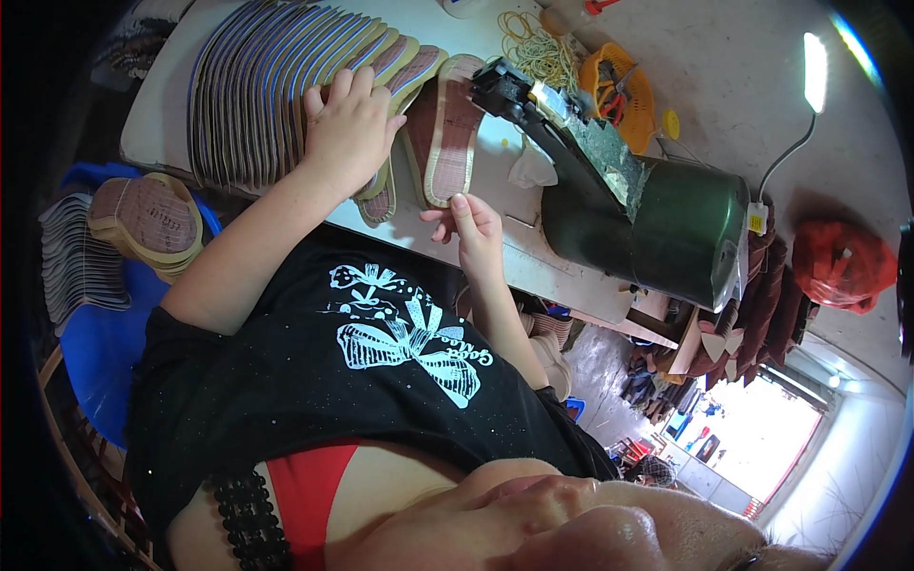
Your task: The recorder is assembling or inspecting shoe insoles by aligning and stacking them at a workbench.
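Note:
A sole with a brown woven-look face and a pale edge (453,133) lies at the front edge of the white table, below the dark machine head. My right hand (466,228) pinches its near end, thumb on top. Another brown sole lies partly beneath it. To the left, my left hand (352,128) rests on the front of a long row of overlapping soles (252,90), fingers spread and thumb apart. A loose sole end (379,205) shows below that hand.
A green cylindrical machine arm (657,224) stands to the right. Behind it are tangled cord (538,48) and an orange basket of tools (619,95). A blue chair (105,371) holds more soles at left. A red bag (843,266) and a lit lamp (814,76) are at far right.

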The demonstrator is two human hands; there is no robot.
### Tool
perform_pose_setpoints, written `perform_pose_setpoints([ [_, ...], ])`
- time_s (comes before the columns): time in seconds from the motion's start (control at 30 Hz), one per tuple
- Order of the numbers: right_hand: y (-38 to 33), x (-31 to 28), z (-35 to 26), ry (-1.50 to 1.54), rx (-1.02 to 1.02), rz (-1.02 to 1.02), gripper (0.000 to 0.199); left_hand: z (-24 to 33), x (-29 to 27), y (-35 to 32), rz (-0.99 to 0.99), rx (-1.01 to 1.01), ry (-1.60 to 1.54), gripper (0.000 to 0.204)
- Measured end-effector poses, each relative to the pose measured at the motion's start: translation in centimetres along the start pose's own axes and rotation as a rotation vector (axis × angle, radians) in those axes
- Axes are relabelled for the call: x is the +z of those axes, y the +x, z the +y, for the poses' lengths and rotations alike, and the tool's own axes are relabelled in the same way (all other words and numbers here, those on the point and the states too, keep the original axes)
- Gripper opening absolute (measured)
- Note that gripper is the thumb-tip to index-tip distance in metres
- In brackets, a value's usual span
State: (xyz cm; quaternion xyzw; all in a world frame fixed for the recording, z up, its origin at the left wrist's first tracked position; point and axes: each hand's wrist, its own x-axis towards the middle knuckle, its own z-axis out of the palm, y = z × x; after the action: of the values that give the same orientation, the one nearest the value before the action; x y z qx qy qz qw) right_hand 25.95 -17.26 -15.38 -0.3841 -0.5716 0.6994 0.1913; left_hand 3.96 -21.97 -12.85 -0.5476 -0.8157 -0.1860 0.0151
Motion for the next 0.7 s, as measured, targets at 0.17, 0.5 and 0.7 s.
perform_pose_setpoints([
  [0.17, 0.9, 0.9, 0.1, -0.084, 0.133, -0.028, 0.035, -0.6, 0.9, 0.4, 0.09, 0.001, 0.047, 0.026],
  [0.5, -0.8, 1.9, 0.2, -0.234, 0.015, 0.142, 0.031, -1.8, 0.1, 1.7, 0.058, 0.058, 0.177, 0.012],
  [0.7, 0.8, 2.3, -1.6, -0.435, 0.189, 0.031, 0.038, -3.1, 0.0, 2.2, 0.127, 0.151, 0.187, 0.026],
])
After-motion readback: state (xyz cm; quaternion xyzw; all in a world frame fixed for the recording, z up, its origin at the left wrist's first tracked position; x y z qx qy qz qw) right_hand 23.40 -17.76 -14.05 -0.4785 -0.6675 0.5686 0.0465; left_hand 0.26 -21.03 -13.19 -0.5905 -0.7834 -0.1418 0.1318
